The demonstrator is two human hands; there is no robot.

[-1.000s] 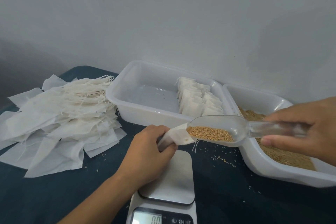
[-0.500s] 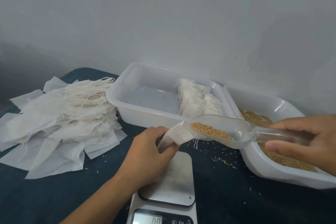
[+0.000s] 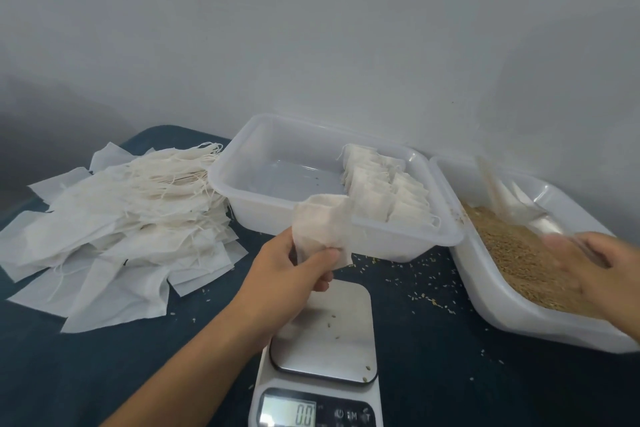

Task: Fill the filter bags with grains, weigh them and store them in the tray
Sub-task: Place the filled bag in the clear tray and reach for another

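Observation:
My left hand [image 3: 294, 274] grips a white filter bag [image 3: 322, 232] upright, its mouth open upward, just above the scale [image 3: 322, 340]. The scale's display reads 0.0 and a few stray grains lie on its platter. My right hand [image 3: 599, 270] is blurred over the grain tray [image 3: 502, 315], fingers stretched out toward the left. The clear scoop [image 3: 509, 204] is also blurred; it lies tilted on the grains [image 3: 519, 253] with its handle end at my fingertips. The storage tray [image 3: 242, 191] holds a row of filled bags [image 3: 384, 191] on its right side.
A heap of empty filter bags [image 3: 114, 229] with strings covers the dark blue table [image 3: 433, 374] at the left. Loose grains are scattered between the trays and the scale. A grey wall stands right behind the trays.
The scoop left the bag's mouth and went right into the grain tray. My right hand's grip on its handle has loosened. My left hand has turned the bag upright.

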